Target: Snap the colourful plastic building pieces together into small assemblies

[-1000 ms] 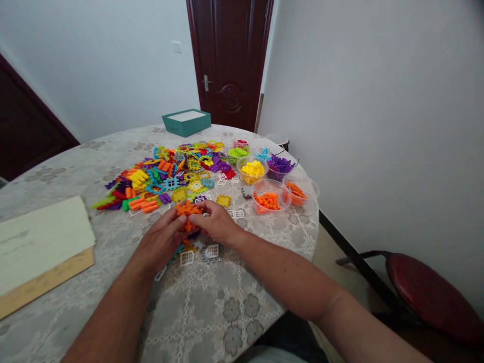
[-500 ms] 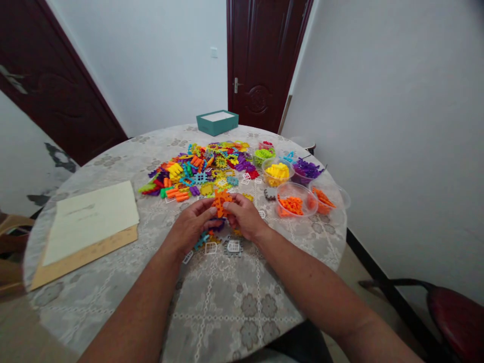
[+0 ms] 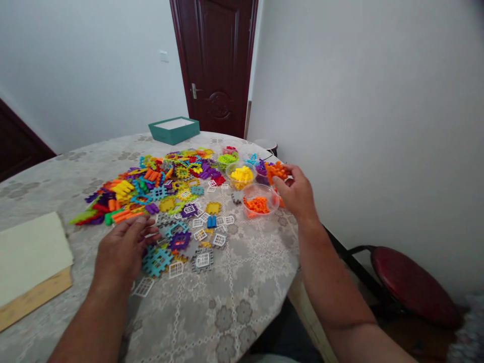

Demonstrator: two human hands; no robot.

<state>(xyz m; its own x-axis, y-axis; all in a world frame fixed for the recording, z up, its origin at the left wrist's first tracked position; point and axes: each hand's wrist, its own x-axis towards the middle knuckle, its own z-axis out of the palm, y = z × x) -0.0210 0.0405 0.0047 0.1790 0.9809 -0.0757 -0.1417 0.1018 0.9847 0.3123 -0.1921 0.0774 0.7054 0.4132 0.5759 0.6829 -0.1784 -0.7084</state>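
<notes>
My right hand [image 3: 300, 195] is raised over the containers at the right, with orange interlocking blocks [image 3: 275, 172] between thumb and fingers. Just below and left of it sits a clear tub of small orange pieces [image 3: 257, 204]. My left hand [image 3: 123, 244] hovers at the near left edge of the loose blocks, fingers loosely bent and apart, with nothing visible in it. Beside its fingertips lie a light-blue square block [image 3: 157, 260] and a purple window block [image 3: 180, 242]. White window frames [image 3: 203, 259] lie scattered to the right of these.
A large mixed pile of coloured blocks [image 3: 151, 176] covers the table's middle. Tubs of yellow pieces [image 3: 241, 175] and green pieces [image 3: 227, 159] stand behind the orange one. A teal box [image 3: 174, 131] is at the back; paper sheets [image 3: 34, 252] lie left. A red stool [image 3: 414, 285] stands right.
My hands have parted. The right carried the orange blocks rightward to the containers, while the left moved left and let go of them. The view has turned to the right.
</notes>
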